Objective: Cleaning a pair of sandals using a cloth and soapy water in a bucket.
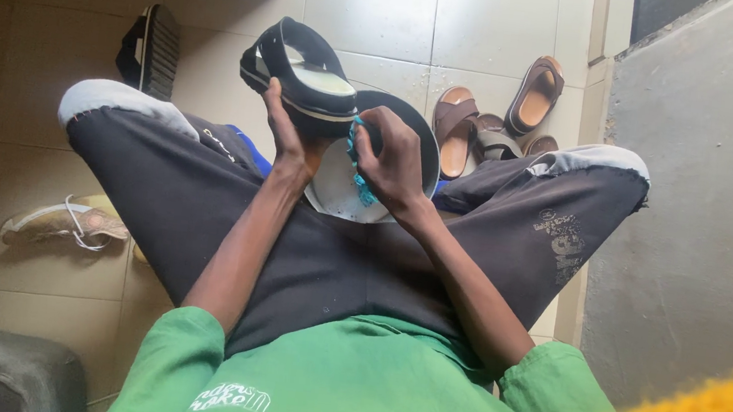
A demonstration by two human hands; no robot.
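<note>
My left hand (287,133) grips a black slide sandal (300,74) with a pale footbed, holding it up over a round black bowl (429,144) between my knees. My right hand (395,159) is closed on a blue scrubbing cloth or sponge (357,164) and presses it against the heel end of the sandal. The bowl's pale inside shows below the hands; whatever it holds is hidden.
Brown sandals (453,128) (535,95) lie on the tiled floor beyond my right knee. A black sandal (153,48) stands on edge at the left. A worn beige shoe (66,222) lies by my left thigh. A grey wall (704,226) is at right.
</note>
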